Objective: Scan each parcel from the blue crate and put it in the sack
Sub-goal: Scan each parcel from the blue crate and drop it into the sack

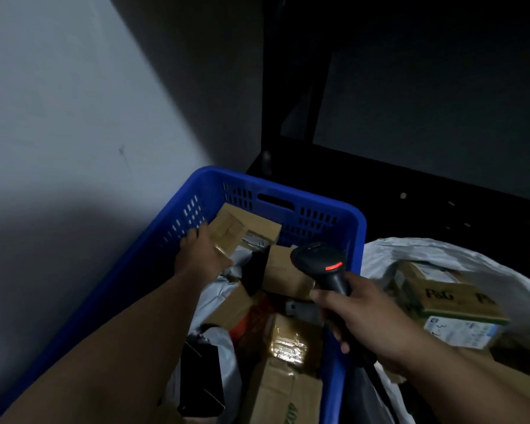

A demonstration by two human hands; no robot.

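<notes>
A blue plastic crate (pixel 357 240) holds several parcels: cardboard boxes, grey and black mailer bags. My left hand (pixel 201 250) reaches into the crate's far left corner and grips the near end of a taped brown cardboard box (pixel 242 229). My right hand (pixel 366 321) holds a black handheld scanner (pixel 322 264) by its handle over the crate's right side; a red light glows on its head. To the right lies the white sack (pixel 441 249), open, with boxes inside, one marked P&G (pixel 450 298).
A pale wall (pixel 74 117) runs along the crate's left side. Dark metal shelving (pixel 288 148) stands behind the crate and sack. The area beyond is dim.
</notes>
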